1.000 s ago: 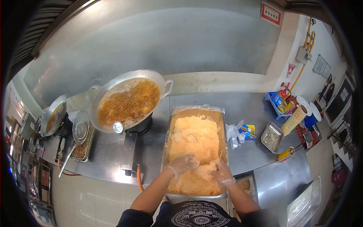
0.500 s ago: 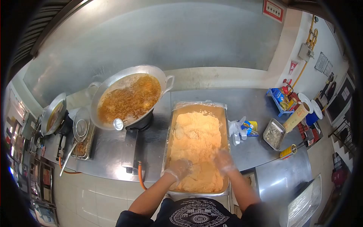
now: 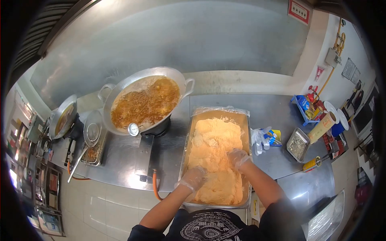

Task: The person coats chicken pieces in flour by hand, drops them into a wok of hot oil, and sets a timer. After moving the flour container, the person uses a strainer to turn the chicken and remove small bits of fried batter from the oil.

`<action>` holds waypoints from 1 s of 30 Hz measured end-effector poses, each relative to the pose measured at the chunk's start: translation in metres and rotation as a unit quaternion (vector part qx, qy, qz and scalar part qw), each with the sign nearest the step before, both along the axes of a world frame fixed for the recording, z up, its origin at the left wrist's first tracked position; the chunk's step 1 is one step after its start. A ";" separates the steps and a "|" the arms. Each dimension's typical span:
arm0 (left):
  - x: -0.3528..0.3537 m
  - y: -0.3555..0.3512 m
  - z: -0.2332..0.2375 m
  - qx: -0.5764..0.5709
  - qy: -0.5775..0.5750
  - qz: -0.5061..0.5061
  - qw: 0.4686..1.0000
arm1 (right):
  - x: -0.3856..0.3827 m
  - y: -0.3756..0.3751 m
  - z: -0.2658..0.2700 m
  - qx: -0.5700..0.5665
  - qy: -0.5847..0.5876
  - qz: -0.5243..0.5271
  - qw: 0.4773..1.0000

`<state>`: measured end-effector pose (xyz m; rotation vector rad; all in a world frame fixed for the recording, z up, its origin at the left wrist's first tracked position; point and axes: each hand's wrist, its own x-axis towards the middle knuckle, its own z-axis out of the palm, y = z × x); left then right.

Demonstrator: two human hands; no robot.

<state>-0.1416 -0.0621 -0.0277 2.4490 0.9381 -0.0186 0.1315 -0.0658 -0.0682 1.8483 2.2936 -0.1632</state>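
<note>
Orange-tinted powdery breading [image 3: 219, 186] fills a deep metal tray [image 3: 185, 154] in front of me, with plastic film along its far rim. A few lumpy coated pieces [image 3: 211, 142] show at the surface. My left hand [image 3: 194, 178], in a clear plastic glove, rests at the tray's left side with its fingers against the breading. My right hand [image 3: 239, 158], gloved likewise, lies farther up on the right side, fingers loosely bent and touching the breading. Both hands look open; some fingertips are hidden in the powder.
A wide pan [image 3: 146, 102] of bubbling oil stands on a burner at left, a dial thermometer [image 3: 133, 129] at its rim. Beyond are a strainer [image 3: 93, 132] and a second pan [image 3: 63, 116]. At right are plastic gloves [image 3: 261, 138], a small metal tray [image 3: 298, 143] and a film roll [image 3: 323, 127].
My right hand has moved farther up the tray, away from me. My left hand has shifted slightly toward the tray's left side. The whole view has swung a little left.
</note>
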 end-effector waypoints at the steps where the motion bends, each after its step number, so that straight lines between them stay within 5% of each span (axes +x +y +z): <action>1: -0.001 0.001 0.001 -0.003 0.001 0.008 1.000 | -0.004 -0.004 0.002 -0.005 0.024 -0.013 1.000; 5: 0.003 0.000 -0.002 0.008 0.016 -0.003 1.000 | -0.036 -0.028 0.019 -0.138 -0.006 -0.066 0.988; 8: 0.009 0.001 -0.001 0.013 0.006 -0.010 1.000 | -0.034 -0.031 -0.002 -0.106 -0.039 -0.077 0.991; 14: 0.004 0.001 -0.015 0.022 -0.010 -0.017 1.000 | -0.018 -0.054 0.022 -0.051 0.080 -0.061 0.994; 17: 0.006 0.001 -0.015 0.017 0.000 -0.013 1.000 | -0.014 -0.062 0.007 -0.057 0.004 -0.020 0.998; 23: 0.008 -0.001 -0.001 0.004 -0.013 -0.013 1.000 | -0.013 -0.060 0.042 -0.039 0.038 -0.051 0.997; 30: 0.013 -0.003 0.024 0.005 -0.069 0.014 0.998 | -0.001 -0.070 0.035 0.256 0.182 -0.097 0.944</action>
